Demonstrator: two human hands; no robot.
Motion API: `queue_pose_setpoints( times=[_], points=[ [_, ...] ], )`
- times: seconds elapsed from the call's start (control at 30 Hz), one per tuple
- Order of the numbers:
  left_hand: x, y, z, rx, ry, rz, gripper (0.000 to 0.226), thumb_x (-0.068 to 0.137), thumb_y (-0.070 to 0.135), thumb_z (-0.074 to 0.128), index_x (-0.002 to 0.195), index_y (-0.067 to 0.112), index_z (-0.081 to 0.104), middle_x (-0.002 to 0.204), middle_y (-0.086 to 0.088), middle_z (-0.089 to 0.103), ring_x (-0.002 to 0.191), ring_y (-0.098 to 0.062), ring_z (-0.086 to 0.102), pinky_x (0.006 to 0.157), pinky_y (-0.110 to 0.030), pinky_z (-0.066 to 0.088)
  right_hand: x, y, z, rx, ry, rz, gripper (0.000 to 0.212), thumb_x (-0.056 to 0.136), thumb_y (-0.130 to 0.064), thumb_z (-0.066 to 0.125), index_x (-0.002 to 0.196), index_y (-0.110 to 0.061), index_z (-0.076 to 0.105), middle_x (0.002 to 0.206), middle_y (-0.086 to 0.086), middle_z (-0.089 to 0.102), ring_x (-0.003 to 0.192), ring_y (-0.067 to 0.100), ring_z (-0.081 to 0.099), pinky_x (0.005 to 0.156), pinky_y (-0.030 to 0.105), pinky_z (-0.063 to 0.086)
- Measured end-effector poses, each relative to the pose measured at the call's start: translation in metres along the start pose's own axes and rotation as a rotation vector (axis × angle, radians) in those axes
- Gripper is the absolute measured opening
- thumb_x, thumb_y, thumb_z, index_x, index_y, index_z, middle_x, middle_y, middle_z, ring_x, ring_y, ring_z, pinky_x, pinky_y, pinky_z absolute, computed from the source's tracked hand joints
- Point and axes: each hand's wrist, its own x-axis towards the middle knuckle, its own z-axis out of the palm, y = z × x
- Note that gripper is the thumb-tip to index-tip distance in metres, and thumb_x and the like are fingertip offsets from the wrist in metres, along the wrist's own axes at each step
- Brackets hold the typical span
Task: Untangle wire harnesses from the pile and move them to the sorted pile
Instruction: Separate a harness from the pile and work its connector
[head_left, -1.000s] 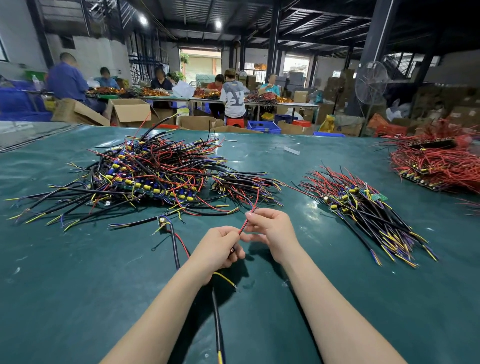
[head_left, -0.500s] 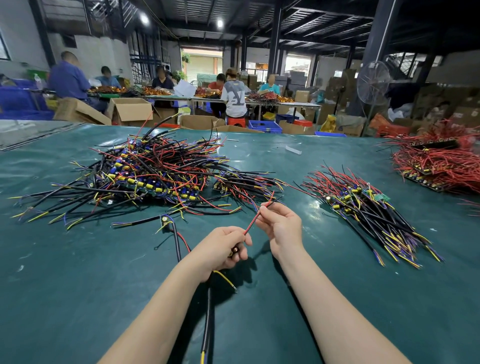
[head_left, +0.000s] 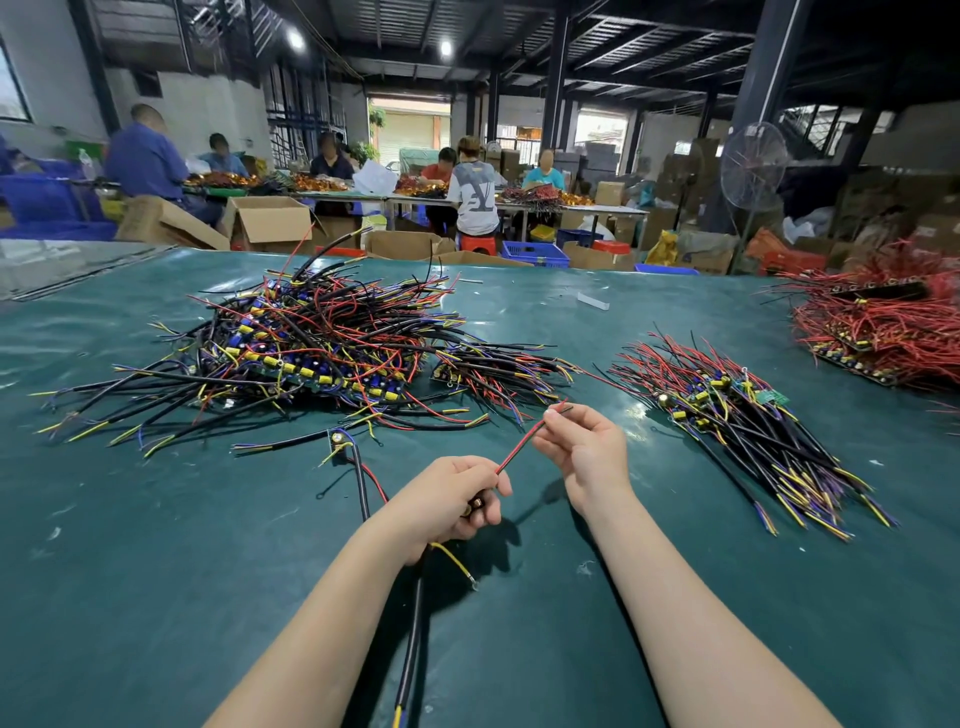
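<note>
The wire harness (head_left: 470, 506) now in hand is held over the near middle of the green table (head_left: 156, 571), between both hands. Its red wire (head_left: 519, 449) runs in a straight slant from the left hand (head_left: 447, 501), low and nearer the body, up to the right hand (head_left: 584, 449), which is a little farther and to the right. The left hand is curled closed around the harness body, where a small metal part shows between the fingers; the right hand pinches the far end of the red wire between thumb and fingertips. A thick black cable (head_left: 413, 639) of the same harness hangs from the left fist toward the near edge, and a thin yellow lead (head_left: 457, 561) curls out beside it. The sorted pile (head_left: 737, 421) lies to the right, toward the right edge, with its wires roughly parallel and pointing to the near right; the right hand is clearly the nearer one to it, and I judge the way there to be free. The tangled pile (head_left: 311, 353) sits farther back on the left. Between it and the left hand one loose harness (head_left: 345, 447) lies alone, apart from the held one as far as I can tell. Another red bundle (head_left: 883, 332) rests at the far right corner.
</note>
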Motion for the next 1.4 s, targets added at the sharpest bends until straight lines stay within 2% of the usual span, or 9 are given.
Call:
queue_pose_setpoints(
  times=[0.2,0.3,0.5,0.63,0.73,0.83,1.0,1.17,1.4],
  points=[
    [-0.001,0.000,0.000,0.043,-0.023,0.003,0.031,0.093,0.004,0.034,0.069,0.012,0.052,0.041,0.005,0.050,0.033,-0.003,0.036,0.034,-0.010,0.022,0.001,0.001,0.000,-0.171,0.017,-0.079,0.026,0.090,0.008,0.047,0.072,-0.010,0.049,0.062,0.005,0.047,0.035,0.001,0.048,0.037,0.018,0.046],
    [-0.001,-0.001,-0.001,0.042,-0.018,0.003,0.032,0.092,0.003,0.033,0.069,0.012,0.052,0.040,0.005,0.050,0.032,-0.003,0.035,0.033,-0.010,0.023,0.001,0.000,-0.002,-0.176,0.022,-0.094,0.025,0.091,0.007,0.047,0.071,-0.008,0.048,0.061,0.007,0.045,0.034,0.001,0.047,0.037,0.019,0.047],
    [0.001,-0.002,0.000,0.049,-0.017,0.010,0.031,0.092,0.004,0.034,0.068,0.013,0.053,0.041,0.004,0.051,0.033,-0.004,0.036,0.034,-0.011,0.023,0.003,-0.003,-0.001,0.074,0.115,0.025,0.025,0.093,0.003,0.045,0.070,-0.005,0.048,0.035,-0.002,0.050,0.030,0.003,0.048,0.033,0.015,0.043],
    [0.002,-0.003,-0.002,0.030,0.048,0.008,0.031,0.090,0.006,0.036,0.067,0.013,0.055,0.040,0.004,0.049,0.032,-0.005,0.035,0.033,-0.012,0.022,0.001,-0.007,-0.002,0.229,0.054,0.078,0.027,0.096,-0.011,0.044,0.072,-0.006,0.054,0.039,-0.004,0.052,0.033,0.002,0.051,0.037,0.014,0.045],
    [0.004,-0.005,-0.005,-0.059,0.109,0.006,0.030,0.091,0.009,0.037,0.068,0.014,0.056,0.041,0.005,0.047,0.031,-0.005,0.032,0.035,-0.010,0.016,-0.001,-0.013,-0.004,0.300,-0.066,0.208,0.028,0.096,-0.023,0.043,0.080,-0.008,0.059,0.046,-0.003,0.058,0.039,0.004,0.056,0.042,0.016,0.050],
    [0.006,-0.006,-0.007,-0.159,0.109,0.009,0.030,0.092,0.010,0.037,0.070,0.012,0.056,0.041,0.004,0.046,0.032,-0.005,0.028,0.041,-0.013,0.011,-0.007,-0.011,-0.001,0.234,-0.174,0.339,0.017,0.094,-0.013,0.046,0.086,-0.006,0.058,0.051,0.001,0.061,0.042,0.008,0.059,0.044,0.018,0.051],
    [0.005,-0.007,-0.008,-0.220,0.081,0.005,0.030,0.094,0.011,0.037,0.073,0.010,0.058,0.042,0.003,0.045,0.032,-0.005,0.029,0.039,-0.014,0.013,-0.008,-0.006,0.002,0.295,-0.149,0.472,0.019,0.094,-0.012,0.048,0.080,0.000,0.054,0.050,0.004,0.061,0.039,0.010,0.059,0.040,0.019,0.050],
    [0.003,-0.005,-0.005,-0.141,0.103,0.000,0.030,0.093,0.010,0.036,0.072,0.012,0.057,0.041,0.005,0.045,0.032,-0.005,0.028,0.038,-0.012,0.013,-0.013,0.002,0.006,-0.072,-0.425,0.357,0.019,0.092,-0.008,0.048,0.085,-0.009,0.065,0.048,-0.004,0.054,0.037,0.003,0.047,0.039,0.014,0.042],
    [-0.001,0.000,-0.002,-0.036,0.114,-0.024,0.027,0.092,0.012,0.037,0.072,0.015,0.054,0.040,0.008,0.045,0.027,-0.003,0.027,0.030,-0.009,0.014,-0.013,0.006,0.009,-0.187,-0.368,0.158,0.017,0.089,0.001,0.051,0.078,-0.006,0.062,0.048,-0.008,0.055,0.043,0.001,0.051,0.042,0.015,0.044]
  ],
)
